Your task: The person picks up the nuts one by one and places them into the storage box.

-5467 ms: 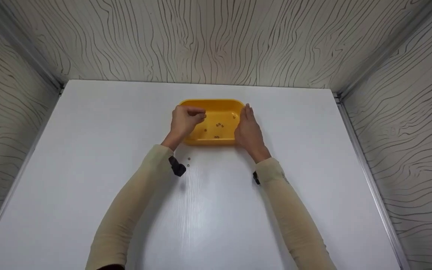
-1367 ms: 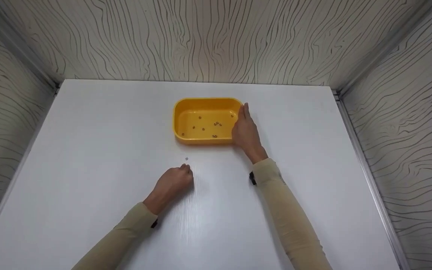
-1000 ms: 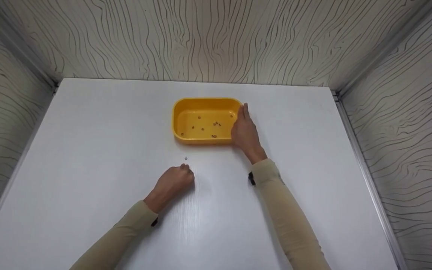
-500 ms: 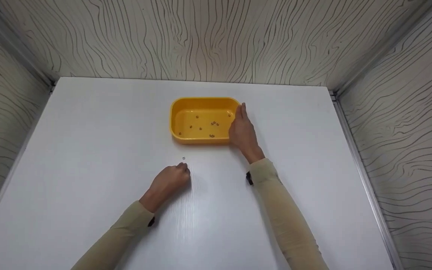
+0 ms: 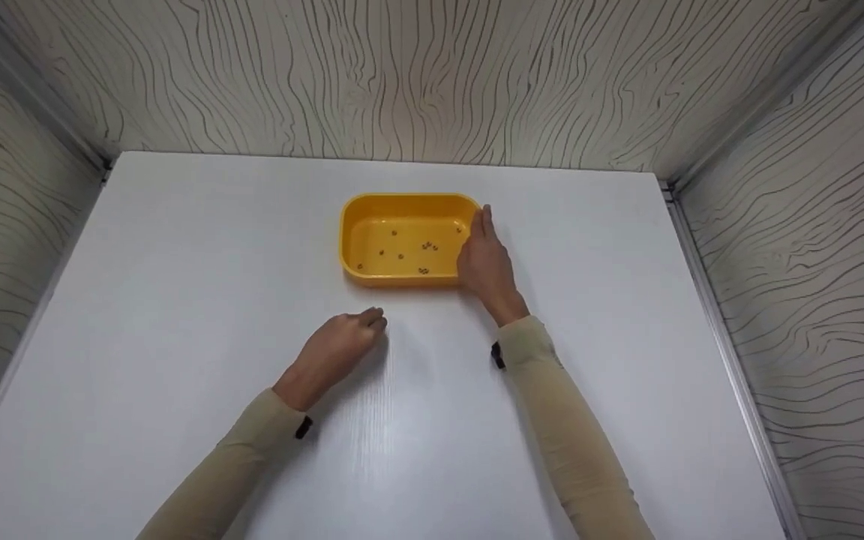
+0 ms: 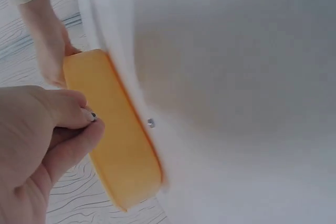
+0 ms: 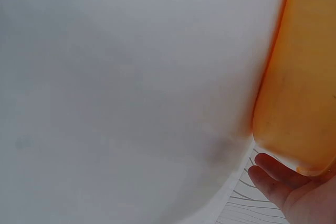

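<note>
My left hand (image 5: 338,349) pinches a small metal nut (image 6: 93,116) between thumb and forefinger, above the table in front of the yellow tray (image 5: 402,282). A second loose nut (image 6: 151,123) lies on the table beside the tray's front wall; the left hand hides it in the head view. My right hand (image 5: 486,266) holds the tray's right end by the rim. In the right wrist view two of its fingers (image 7: 270,187) extend past that end; the thumb is mostly hidden. Several small nuts (image 5: 429,246) lie scattered on the tray floor.
The white tabletop (image 5: 177,300) carries the tray near its back edge. Wood-patterned panels (image 5: 402,82) rise behind and on both sides. Metal rails (image 5: 732,337) run along the table's sides.
Earlier the left hand was over the tray, then moved down to the table. In the last half second it has lifted slightly towards the tray. The right hand stays on the tray.
</note>
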Demonstrator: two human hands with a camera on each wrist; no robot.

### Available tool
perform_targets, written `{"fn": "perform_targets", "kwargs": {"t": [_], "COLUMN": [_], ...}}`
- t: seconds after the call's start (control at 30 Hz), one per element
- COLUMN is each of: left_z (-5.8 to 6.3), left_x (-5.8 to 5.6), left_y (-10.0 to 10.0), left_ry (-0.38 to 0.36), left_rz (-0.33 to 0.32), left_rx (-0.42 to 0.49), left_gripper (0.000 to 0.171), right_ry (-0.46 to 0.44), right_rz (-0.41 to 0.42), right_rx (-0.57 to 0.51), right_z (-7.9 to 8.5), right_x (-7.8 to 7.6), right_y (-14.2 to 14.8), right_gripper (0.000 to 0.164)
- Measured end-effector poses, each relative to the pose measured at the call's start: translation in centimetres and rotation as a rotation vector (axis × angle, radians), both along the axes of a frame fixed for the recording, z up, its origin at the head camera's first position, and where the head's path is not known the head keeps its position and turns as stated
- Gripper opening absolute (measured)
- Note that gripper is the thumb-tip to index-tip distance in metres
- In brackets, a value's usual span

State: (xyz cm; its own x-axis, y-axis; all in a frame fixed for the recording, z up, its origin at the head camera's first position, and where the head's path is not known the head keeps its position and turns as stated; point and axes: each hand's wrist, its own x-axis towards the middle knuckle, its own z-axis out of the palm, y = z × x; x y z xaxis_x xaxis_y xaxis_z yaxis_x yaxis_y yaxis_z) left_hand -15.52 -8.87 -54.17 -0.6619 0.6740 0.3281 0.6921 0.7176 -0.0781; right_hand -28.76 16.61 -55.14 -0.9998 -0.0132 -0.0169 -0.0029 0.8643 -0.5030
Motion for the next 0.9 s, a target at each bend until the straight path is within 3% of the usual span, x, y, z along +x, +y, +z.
{"fn": "perform_targets", "kwargs": {"t": [0.2, 0.37, 0.5, 0.73, 0.9], "left_z": [1.8, 3.4, 4.6, 6.3, 7.3], "left_x": [-0.4, -1.4, -2.3, -4.0, -4.9], "left_y": [-0.1, 0.2, 0.3, 0.5, 0.8], "left_ry": [-0.217, -0.337, -0.388, -0.481, -0.49], "left_rz": [0.015, 0.028, 0.059, 0.091, 0.111], "left_rx": [0.201, 0.398, 0.515, 0.619, 0.683], "left_gripper": [0.026, 0.025, 0.025, 0.028, 0.026], "right_ry": [-0.003, 0.037, 0.029, 0.025, 0.013], "right_rz": [0.031, 0.029, 0.035, 0.024, 0.022], "right_rx": [0.005, 0.026, 0.025, 0.035, 0.034], "right_z": [-0.3, -0.2, 0.1, 0.3, 0.1], "right_x": [0.1, -0.1, -0.2, -0.1, 0.1], "right_y": [0.1, 0.3, 0.3, 0.3, 0.2], "right_gripper": [0.064, 0.062, 0.063, 0.064, 0.065]}}
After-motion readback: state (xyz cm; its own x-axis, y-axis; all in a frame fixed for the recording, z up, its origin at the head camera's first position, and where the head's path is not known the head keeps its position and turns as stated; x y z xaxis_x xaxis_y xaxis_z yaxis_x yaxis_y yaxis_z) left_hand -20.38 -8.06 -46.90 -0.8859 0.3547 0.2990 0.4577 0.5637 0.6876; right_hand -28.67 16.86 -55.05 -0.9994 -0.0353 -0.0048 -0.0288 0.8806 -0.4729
